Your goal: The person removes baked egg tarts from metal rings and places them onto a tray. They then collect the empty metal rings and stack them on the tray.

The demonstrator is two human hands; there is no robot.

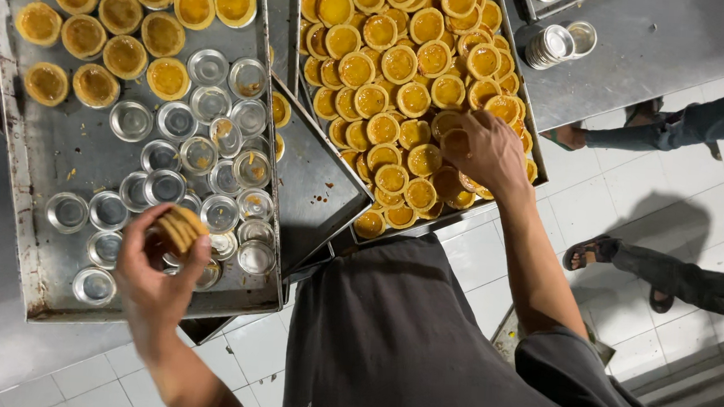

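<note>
Fingers of the left hand (152,274) clamp a small tart (179,228) at 8 o'clock over empty tins (170,188); right hand (487,148), at 1 o'clock, closes on a tart among piled tarts (404,64).

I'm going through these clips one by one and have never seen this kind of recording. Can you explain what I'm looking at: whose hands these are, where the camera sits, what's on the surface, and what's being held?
There is no machine here: a person works with two bare hands, and the single picture comes from a camera worn on their head, looking straight down over their dark shirt.

The left hand holds a small stack of baked tart shells above a metal tray. That tray carries empty round tins at its near end and filled tarts at its far end.

The right hand rests on a second tray packed with golden tarts; whether it grips one cannot be told.

On the steel table to the right lies a stack of tins. On the tiled floor are the sandalled feet of other people.
</note>
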